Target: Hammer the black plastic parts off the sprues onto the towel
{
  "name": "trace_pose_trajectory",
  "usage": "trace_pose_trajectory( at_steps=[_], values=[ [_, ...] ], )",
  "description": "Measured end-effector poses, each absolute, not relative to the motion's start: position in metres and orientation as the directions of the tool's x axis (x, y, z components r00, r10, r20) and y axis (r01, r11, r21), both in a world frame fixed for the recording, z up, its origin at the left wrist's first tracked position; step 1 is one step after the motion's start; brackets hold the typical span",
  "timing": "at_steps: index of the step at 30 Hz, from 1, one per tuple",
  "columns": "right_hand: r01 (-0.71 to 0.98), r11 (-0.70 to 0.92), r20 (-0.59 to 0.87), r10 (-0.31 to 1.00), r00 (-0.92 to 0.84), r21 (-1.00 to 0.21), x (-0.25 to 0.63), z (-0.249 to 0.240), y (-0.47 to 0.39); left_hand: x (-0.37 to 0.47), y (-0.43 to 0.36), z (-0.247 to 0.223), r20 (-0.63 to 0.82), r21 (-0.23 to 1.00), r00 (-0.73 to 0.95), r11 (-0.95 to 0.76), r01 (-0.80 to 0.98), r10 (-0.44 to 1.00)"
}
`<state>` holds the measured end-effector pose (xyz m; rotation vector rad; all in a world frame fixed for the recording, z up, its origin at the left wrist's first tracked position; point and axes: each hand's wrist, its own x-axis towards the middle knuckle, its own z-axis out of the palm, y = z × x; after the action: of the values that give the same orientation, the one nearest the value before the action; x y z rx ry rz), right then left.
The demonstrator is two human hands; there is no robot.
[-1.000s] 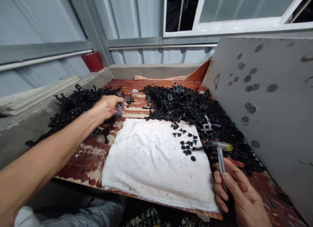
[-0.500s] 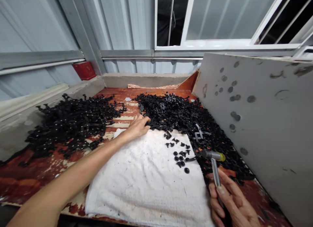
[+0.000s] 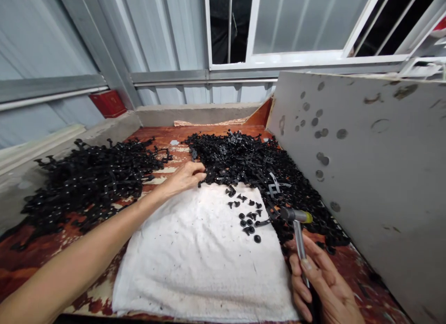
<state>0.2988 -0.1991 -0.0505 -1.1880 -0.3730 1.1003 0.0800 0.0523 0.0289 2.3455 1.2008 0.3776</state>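
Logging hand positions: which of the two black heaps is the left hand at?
The right heap, running behind and beside the white cloth; the left hand is at its near left edge. The other heap lies apart, further left.

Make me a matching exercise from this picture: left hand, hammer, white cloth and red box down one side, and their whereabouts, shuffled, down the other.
1. Left hand
2. Hammer
3. White cloth
4. Red box

A. Under scattered black pieces
B. In the far left corner, by the metal wall
C. At the edge of the black pile beyond the cloth
D. In the right hand

Pairs: 1-C, 2-D, 3-A, 4-B
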Motion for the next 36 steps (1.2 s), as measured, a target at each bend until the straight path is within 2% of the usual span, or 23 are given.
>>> trace_pose_trajectory(
  at_steps=[2, 3, 6, 10, 16, 23, 27, 30, 36],
  values=[
    [-0.483, -0.042, -0.280, 0.857, 0.433, -0.875, 0.303, -0.055, -0.198, 0.089, 0.025, 0.028, -0.143, 0.799, 0.602, -0.267, 0.539, 0.785],
    [-0.474, -0.046, -0.266, 0.873, 0.409, -0.880, 0.305, -0.058, -0.198, 0.095, 0.008, 0.025, -0.241, 0.867, 0.622, -0.122, 0.483, 0.745],
    [-0.418, -0.018, -0.178, 0.921, 0.346, -0.908, 0.310, -0.061, -0.197, 0.121, -0.042, 0.012, -0.383, 0.913, 0.675, 0.150, 0.379, 0.630],
    [-0.350, 0.029, -0.088, 0.946, 0.313, -0.936, 0.313, -0.061, -0.198, 0.158, -0.085, -0.004, -0.380, 0.917, 0.711, 0.345, 0.202, 0.592],
    [-0.335, 0.016, -0.089, 0.951, 0.296, -0.942, 0.315, -0.062, -0.203, 0.180, -0.100, -0.012, -0.319, 0.921, 0.731, 0.381, 0.087, 0.603],
    [-0.363, 0.009, -0.080, 0.970, 0.228, -0.932, 0.317, -0.068, -0.203, 0.164, -0.096, -0.010, -0.479, 0.839, 0.682, 0.517, 0.169, 0.553],
    [-0.356, -0.020, -0.093, 0.977, 0.189, -0.934, 0.317, -0.062, -0.203, 0.166, -0.092, -0.008, -0.537, 0.820, 0.664, 0.506, 0.267, 0.520],
    [-0.345, -0.032, -0.095, 0.982, 0.166, -0.938, 0.316, -0.059, -0.203, 0.166, -0.089, -0.005, -0.538, 0.833, 0.642, 0.463, 0.303, 0.546],
    [-0.361, 0.009, -0.086, 0.965, 0.247, -0.933, 0.315, -0.064, -0.204, 0.147, -0.077, 0.002, -0.562, 0.824, 0.561, 0.467, 0.320, 0.608]
  ],
)
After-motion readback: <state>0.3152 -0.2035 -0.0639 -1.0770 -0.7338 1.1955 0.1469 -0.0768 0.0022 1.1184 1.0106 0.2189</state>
